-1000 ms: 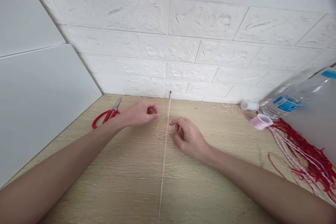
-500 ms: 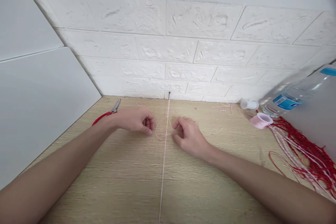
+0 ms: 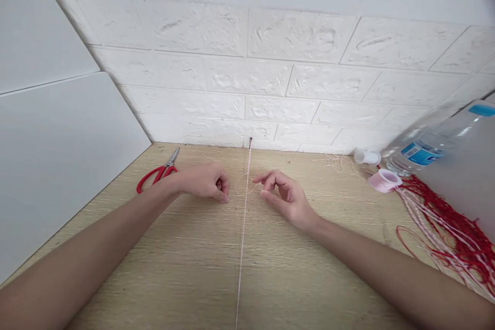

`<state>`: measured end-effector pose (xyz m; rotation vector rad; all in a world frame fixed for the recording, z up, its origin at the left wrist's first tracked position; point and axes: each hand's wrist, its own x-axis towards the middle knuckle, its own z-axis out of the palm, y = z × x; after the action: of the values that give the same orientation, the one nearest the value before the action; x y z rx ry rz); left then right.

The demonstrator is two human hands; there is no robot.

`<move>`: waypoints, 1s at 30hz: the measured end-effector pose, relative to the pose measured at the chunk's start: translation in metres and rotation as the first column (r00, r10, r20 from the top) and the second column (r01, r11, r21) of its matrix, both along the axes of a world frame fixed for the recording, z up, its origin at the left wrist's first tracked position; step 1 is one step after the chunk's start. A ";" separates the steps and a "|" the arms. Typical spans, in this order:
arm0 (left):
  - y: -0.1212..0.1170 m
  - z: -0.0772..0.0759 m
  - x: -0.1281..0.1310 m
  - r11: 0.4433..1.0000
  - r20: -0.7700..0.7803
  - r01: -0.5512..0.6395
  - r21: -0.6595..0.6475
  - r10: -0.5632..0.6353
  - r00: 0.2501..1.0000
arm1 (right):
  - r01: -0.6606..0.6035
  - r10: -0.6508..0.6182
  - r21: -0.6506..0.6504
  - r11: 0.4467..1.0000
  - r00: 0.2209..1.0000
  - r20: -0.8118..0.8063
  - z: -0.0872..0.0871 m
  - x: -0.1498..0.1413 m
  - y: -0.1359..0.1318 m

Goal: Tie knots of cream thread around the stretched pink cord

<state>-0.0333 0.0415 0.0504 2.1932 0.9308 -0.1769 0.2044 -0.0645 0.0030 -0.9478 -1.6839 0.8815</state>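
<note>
A thin pale pink cord (image 3: 242,237) runs taut from the wall down the middle of the table, with a braided stretch (image 3: 248,161) near its top. Around it lies a small loop of fine pale thread (image 3: 235,188). My right hand (image 3: 288,198), to the right of the cord, has its thumb and a finger pinched at the thread, its index finger reaching toward the cord. On the other side my left hand (image 3: 207,181) is closed with curled fingers; what they hold, if anything, is hidden. Red-handled scissors (image 3: 169,165) lie behind my left wrist, partly covered.
At the right stand a white spool (image 3: 367,157), a spool of pink thread (image 3: 384,180) and a clear bottle (image 3: 421,152). Red and pink cords (image 3: 444,221) are heaped beside them. Thread scraps (image 3: 336,162) lie near the brick-patterned wall (image 3: 266,75).
The thread loop around the cord has become smaller. My right hand has moved slightly right, its index finger now stretched out. The left hand's fingers have curled in more.
</note>
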 end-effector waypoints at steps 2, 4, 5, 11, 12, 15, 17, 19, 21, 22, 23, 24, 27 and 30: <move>0.001 0.000 -0.001 1.000 -0.005 0.004 -0.002 -0.004 1.000 | -0.055 0.049 -0.052 0.997 0.993 -0.105 -0.001 0.001 0.000; 0.002 0.000 -0.002 1.000 -0.023 0.012 -0.006 -0.012 1.000 | -0.092 0.074 -0.103 0.990 0.984 -0.164 -0.004 0.002 0.001; 0.002 0.000 -0.003 1.000 -0.035 0.017 -0.010 -0.017 0.999 | -0.092 0.071 -0.123 0.988 0.984 -0.166 -0.005 0.002 0.001; 0.003 0.012 -0.010 0.999 -0.160 0.046 -0.013 -0.048 0.986 | 0.133 -0.121 -0.091 0.987 0.984 0.128 -0.008 -0.002 0.003; 0.002 0.014 -0.011 0.999 -0.186 0.050 -0.016 -0.052 0.981 | 0.153 -0.136 -0.086 0.984 0.975 0.178 -0.008 -0.003 0.003; 0.002 0.021 -0.015 0.998 -0.224 0.064 -0.022 -0.067 0.972 | 0.186 -0.156 -0.075 0.980 0.940 0.303 -0.007 -0.005 0.003; 0.000 0.023 -0.015 0.998 -0.199 0.062 -0.025 -0.066 0.978 | 0.189 -0.159 -0.044 0.981 0.912 0.377 -0.007 -0.006 0.003; -0.003 0.022 -0.011 0.999 -0.127 0.034 -0.015 -0.036 0.991 | 0.169 -0.159 0.016 0.985 0.880 0.448 -0.008 -0.007 0.004; -0.007 0.019 -0.004 1.000 -0.027 0.012 -0.012 -0.013 1.000 | 0.129 -0.156 0.089 0.988 0.852 0.500 -0.010 -0.008 0.005; -0.009 0.016 -0.001 0.999 0.001 0.027 -0.026 -0.027 1.000 | 0.108 -0.154 0.118 0.987 0.843 0.516 -0.012 -0.009 0.006; -0.011 0.014 0.003 0.998 0.014 0.045 -0.032 -0.044 0.999 | 0.088 -0.149 0.139 0.986 0.837 0.526 -0.012 -0.009 0.007; -0.012 0.011 0.005 0.998 0.031 0.053 -0.029 -0.052 0.998 | 0.075 -0.144 0.150 0.986 0.835 0.532 -0.013 -0.009 0.007; -0.010 0.004 0.007 0.998 0.056 0.060 -0.021 -0.059 0.997 | 0.068 -0.136 0.145 0.987 0.832 0.538 -0.013 -0.009 0.007; -0.005 0.002 0.002 0.998 0.078 0.006 -0.066 -0.001 0.997 | 0.100 -0.158 0.133 0.986 0.820 0.551 -0.011 -0.009 0.007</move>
<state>-0.0312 0.0366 0.0519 2.1258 0.8659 -0.1206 0.1959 -0.0578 -0.0080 -1.3240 -2.1009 0.4352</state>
